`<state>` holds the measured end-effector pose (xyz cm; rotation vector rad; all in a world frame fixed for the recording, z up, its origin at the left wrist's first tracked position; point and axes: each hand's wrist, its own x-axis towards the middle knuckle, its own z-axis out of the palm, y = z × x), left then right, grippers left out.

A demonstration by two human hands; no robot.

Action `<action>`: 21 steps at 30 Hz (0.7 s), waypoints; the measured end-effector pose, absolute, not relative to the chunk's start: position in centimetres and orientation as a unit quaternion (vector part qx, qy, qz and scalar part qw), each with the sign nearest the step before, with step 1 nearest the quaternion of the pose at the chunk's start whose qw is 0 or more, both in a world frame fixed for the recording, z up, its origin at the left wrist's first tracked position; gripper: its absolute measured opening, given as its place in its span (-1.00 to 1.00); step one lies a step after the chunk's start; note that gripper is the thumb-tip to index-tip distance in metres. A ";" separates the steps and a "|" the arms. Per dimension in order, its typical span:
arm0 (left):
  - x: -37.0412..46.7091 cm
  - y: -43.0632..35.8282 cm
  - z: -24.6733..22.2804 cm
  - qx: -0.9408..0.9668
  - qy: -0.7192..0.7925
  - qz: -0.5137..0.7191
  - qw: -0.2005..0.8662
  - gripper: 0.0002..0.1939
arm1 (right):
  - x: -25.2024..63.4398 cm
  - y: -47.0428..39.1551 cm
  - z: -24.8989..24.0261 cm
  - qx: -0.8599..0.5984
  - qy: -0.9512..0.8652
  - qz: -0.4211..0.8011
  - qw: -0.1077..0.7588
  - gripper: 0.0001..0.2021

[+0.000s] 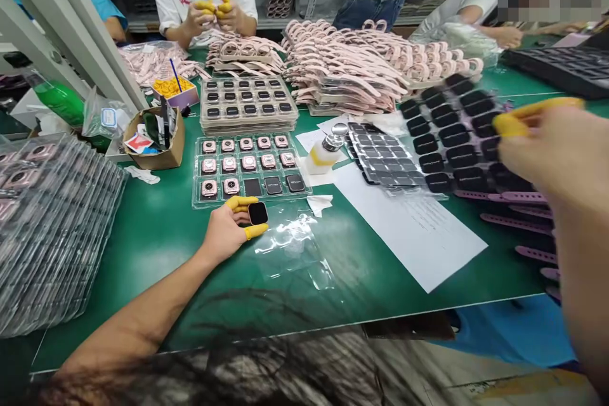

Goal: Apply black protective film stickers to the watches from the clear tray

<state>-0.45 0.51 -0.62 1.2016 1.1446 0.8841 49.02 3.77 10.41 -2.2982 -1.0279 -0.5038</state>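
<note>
My left hand (pixel 223 231), yellow finger cots on its fingertips, pinches a small watch body (pixel 258 213) with a dark screen. Just beyond it lies a clear tray (pixel 195 185) of pink watch bodies, with a few dark squares in its front row. Clear plastic film (pixel 290 247) lies on the table beside this hand. At the right, my right hand (pixel 547 143), blurred, grips a sheet of black rounded-square pieces (pixel 454 139) by its edge, raised above the table. More such sheets (pixel 385 155) lie to the left of it.
Stacked clear trays (pixel 52 235) stand at left. Behind are a cardboard box (pixel 166 143), a tray stack (pixel 248 119), a pump bottle (pixel 326 151) and piled pink straps (pixel 342 70). White paper (pixel 409 228) and purple straps (pixel 518 216) lie right. Co-workers sit across the table.
</note>
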 end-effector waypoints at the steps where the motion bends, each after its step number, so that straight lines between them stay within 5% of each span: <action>1: -0.4 0.5 -0.7 0.512 0.486 0.378 0.599 -0.34 | 48.4 2.2 10.6 -0.861 -0.376 -0.146 0.310 -0.26; 6: -0.8 1.0 0.1 0.467 0.474 0.459 0.590 -0.32 | 37.6 -6.4 5.6 -0.768 -0.409 0.057 0.490 -0.36; 11: -0.9 0.0 2.4 0.464 0.470 0.622 0.420 -0.32 | 21.9 -9.3 -1.8 -0.714 -0.552 0.185 0.390 -0.66; 15: 1.0 -1.0 1.1 0.517 0.433 0.469 0.570 -0.33 | 18.3 -9.1 -2.3 -0.710 -0.643 0.039 0.283 -0.77; 18: 1.9 -1.1 -0.2 0.515 0.447 0.337 0.650 -0.36 | 20.6 -10.3 -1.1 -0.646 -0.685 -0.001 0.337 -0.78; 21: 2.0 -1.5 -0.2 0.484 0.487 0.316 0.654 -0.39 | 23.4 -12.4 -0.3 -0.533 -0.763 0.085 0.357 -0.74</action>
